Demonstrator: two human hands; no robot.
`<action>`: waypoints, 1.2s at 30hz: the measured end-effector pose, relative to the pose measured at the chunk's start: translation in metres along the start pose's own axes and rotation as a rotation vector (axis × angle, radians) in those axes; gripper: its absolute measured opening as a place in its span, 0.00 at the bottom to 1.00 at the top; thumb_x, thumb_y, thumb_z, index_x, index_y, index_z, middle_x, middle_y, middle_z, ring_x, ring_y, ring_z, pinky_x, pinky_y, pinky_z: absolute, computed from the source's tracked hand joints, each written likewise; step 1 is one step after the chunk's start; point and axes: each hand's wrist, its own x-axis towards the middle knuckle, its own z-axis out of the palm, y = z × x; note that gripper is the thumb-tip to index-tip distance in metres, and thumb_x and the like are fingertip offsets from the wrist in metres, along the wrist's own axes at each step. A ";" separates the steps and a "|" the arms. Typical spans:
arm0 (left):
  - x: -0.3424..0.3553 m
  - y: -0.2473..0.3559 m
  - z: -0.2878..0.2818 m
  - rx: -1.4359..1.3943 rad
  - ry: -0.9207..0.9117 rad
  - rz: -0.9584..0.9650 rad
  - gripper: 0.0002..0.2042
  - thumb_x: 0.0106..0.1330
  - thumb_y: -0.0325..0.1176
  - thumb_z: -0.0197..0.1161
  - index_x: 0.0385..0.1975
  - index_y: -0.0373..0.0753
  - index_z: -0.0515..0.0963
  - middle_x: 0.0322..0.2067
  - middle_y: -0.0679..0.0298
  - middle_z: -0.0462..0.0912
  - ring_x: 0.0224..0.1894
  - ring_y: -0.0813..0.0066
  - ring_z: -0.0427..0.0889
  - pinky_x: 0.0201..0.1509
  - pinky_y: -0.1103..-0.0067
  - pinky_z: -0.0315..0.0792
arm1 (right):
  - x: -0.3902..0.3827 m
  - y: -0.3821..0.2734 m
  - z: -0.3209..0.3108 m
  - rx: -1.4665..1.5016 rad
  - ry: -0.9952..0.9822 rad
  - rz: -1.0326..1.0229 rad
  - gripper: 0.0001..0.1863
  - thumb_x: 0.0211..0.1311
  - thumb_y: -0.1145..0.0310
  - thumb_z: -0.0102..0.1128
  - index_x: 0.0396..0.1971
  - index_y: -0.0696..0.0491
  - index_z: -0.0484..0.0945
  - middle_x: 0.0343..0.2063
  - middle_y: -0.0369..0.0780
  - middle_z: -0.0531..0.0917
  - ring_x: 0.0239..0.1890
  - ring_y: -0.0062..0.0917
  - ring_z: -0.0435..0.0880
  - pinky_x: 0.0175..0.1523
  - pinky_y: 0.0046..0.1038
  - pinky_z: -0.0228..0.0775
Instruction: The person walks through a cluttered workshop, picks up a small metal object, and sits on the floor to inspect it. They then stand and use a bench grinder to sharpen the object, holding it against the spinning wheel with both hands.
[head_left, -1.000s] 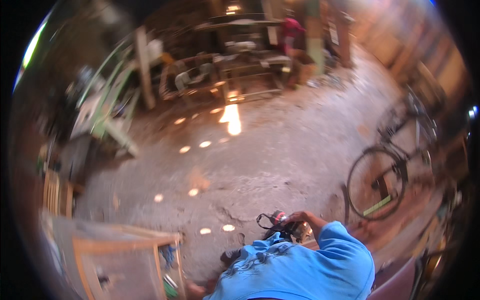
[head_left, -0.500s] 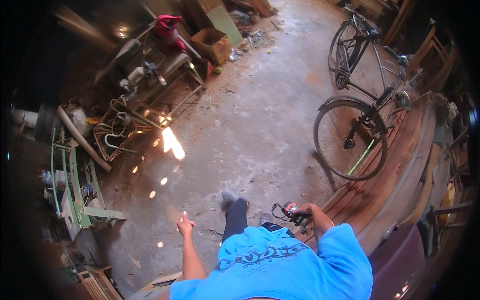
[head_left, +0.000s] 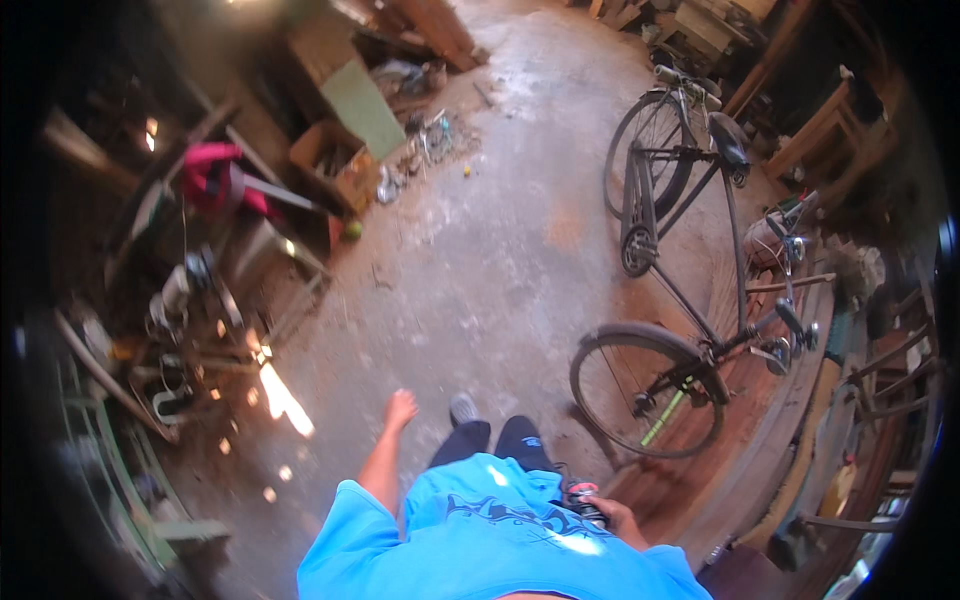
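**Right hand [head_left: 620, 517] grips device [head_left: 583, 497], lower centre**

We note the device, dark with a red top, right of the shirt's [head_left: 490, 540] front at the frame's lower edge; right fingers are closed around it, partly hidden. Left hand [head_left: 400, 410] hangs over bare floor [head_left: 480, 270], left of lower centre; too blurred, we cannot tell how its fingers stand. Just right of it, a grey shoe [head_left: 463, 408]. We log a bicycle [head_left: 735, 240] standing right of centre, its front wheel beside planks [head_left: 690, 490] at lower right. Upper left: pink cloth [head_left: 210, 180], a carton [head_left: 350, 183], a pale green board [head_left: 363, 108]. Bright light patch [head_left: 285, 402], left of centre.
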 end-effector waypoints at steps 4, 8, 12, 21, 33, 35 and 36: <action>0.230 -0.015 -0.222 -0.252 0.619 0.021 0.08 0.62 0.32 0.51 0.33 0.43 0.78 0.32 0.52 0.79 0.36 0.43 0.79 0.37 0.56 0.73 | -0.016 -0.140 0.008 0.058 -0.129 0.007 0.23 0.47 0.48 0.75 0.37 0.48 0.83 0.29 0.40 0.87 0.23 0.33 0.85 0.32 0.36 0.80; 0.380 -0.041 -0.357 -0.562 0.647 -0.140 0.13 0.66 0.38 0.51 0.27 0.40 0.81 0.29 0.52 0.83 0.33 0.51 0.82 0.36 0.60 0.75 | -0.020 -0.292 0.018 -0.057 0.044 -0.574 0.22 0.48 0.49 0.75 0.37 0.48 0.83 0.30 0.40 0.87 0.24 0.31 0.85 0.32 0.34 0.79; 0.444 -0.080 -0.376 -0.580 0.382 -0.394 0.20 0.69 0.46 0.51 0.24 0.38 0.81 0.21 0.54 0.83 0.26 0.59 0.84 0.35 0.65 0.76 | -0.054 -0.524 -0.011 -0.065 -0.113 -0.315 0.22 0.48 0.50 0.76 0.36 0.50 0.83 0.30 0.39 0.86 0.27 0.29 0.85 0.37 0.34 0.79; 0.457 -0.095 -0.324 -1.649 0.180 -1.360 0.14 0.66 0.33 0.53 0.47 0.32 0.72 0.36 0.54 0.83 0.31 0.59 0.86 0.25 0.63 0.75 | -0.177 -0.970 -0.010 -0.765 0.298 -0.485 0.28 0.41 0.49 0.79 0.37 0.56 0.87 0.35 0.38 0.87 0.31 0.26 0.85 0.40 0.31 0.77; 1.097 -0.272 -0.714 -0.688 0.342 -0.236 0.19 0.62 0.51 0.56 0.40 0.44 0.83 0.45 0.53 0.83 0.49 0.50 0.80 0.51 0.61 0.73 | -0.303 -1.260 0.064 -0.223 0.101 -0.393 0.33 0.41 0.43 0.76 0.44 0.51 0.83 0.38 0.40 0.86 0.38 0.30 0.84 0.47 0.34 0.76; 1.188 -0.274 -0.818 -0.723 0.526 -0.118 0.20 0.62 0.48 0.54 0.33 0.34 0.81 0.40 0.46 0.83 0.45 0.48 0.81 0.46 0.60 0.73 | -0.318 -1.317 0.074 -0.202 0.105 -0.402 0.33 0.41 0.43 0.76 0.44 0.51 0.83 0.38 0.40 0.86 0.38 0.30 0.84 0.47 0.34 0.76; 1.224 -0.273 -0.859 -0.592 0.534 -0.016 0.17 0.61 0.44 0.54 0.30 0.35 0.80 0.36 0.47 0.82 0.42 0.49 0.81 0.44 0.60 0.74 | -0.325 -1.349 0.079 -0.197 0.105 -0.412 0.33 0.41 0.43 0.76 0.44 0.51 0.83 0.38 0.40 0.86 0.38 0.30 0.84 0.47 0.34 0.76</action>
